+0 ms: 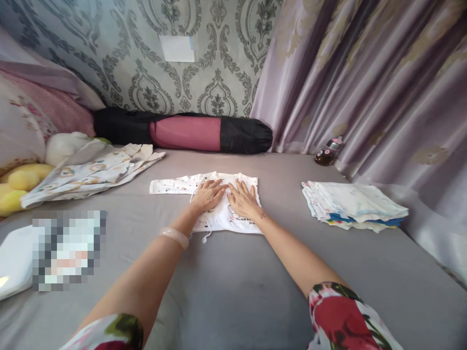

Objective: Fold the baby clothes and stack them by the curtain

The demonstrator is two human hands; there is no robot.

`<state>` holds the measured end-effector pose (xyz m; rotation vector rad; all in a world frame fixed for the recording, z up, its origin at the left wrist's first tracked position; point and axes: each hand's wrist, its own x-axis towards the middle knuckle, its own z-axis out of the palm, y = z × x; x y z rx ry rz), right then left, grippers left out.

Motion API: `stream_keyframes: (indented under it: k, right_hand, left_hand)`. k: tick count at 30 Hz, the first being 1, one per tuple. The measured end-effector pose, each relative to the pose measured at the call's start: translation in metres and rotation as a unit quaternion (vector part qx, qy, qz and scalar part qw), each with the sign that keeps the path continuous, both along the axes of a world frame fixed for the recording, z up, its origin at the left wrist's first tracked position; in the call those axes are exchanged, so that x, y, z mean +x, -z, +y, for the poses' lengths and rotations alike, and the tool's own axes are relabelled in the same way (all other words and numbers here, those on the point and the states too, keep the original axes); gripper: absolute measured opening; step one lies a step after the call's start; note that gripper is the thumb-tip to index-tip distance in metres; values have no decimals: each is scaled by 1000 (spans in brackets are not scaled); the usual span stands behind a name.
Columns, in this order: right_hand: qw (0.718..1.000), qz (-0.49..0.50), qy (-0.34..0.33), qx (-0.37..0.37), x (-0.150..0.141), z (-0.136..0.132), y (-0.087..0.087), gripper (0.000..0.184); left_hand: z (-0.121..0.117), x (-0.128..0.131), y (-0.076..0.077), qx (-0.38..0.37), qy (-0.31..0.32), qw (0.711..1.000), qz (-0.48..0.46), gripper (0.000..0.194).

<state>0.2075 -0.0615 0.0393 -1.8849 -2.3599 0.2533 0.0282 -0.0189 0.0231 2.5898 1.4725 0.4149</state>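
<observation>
A small white baby shirt [219, 224] with printed figures and lettering lies flat on the grey bed sheet. One sleeve [170, 185] stretches out to the left; the right sleeve is not visible at the shirt's right edge. My left hand [208, 196] rests flat on the left half of the shirt, fingers extended. Beside it, my right hand [243, 199] presses on the right half with fingers spread. A tie string [206, 238] hangs out at the shirt's lower edge. Both palms hide part of the print.
Folded clothes [353, 201] are stacked at the right, with a bottle [328, 151] behind them. A rolled mat in a bag [186, 132] lies along the wall. Patterned clothing [91, 170] and yellow plush [24, 181] are at left. A white object [18, 257] lies nearer, beside a blurred item.
</observation>
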Motion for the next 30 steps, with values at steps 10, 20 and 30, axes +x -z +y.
stream_keyframes:
  k: [10, 20, 30]
  right_hand:
    - [1000, 3, -5, 17, 1, -21, -1, 58]
    - [993, 19, -111, -27, 22, -96, -13, 59]
    - [999, -17, 28, 32, 31, -68, -7, 65]
  left_hand:
    - [3, -2, 4, -5, 5, 1000, 10, 50]
    - [-4, 0, -3, 3, 5, 1000, 3, 55]
    - [-6, 0, -8, -16, 3, 1000, 9, 60]
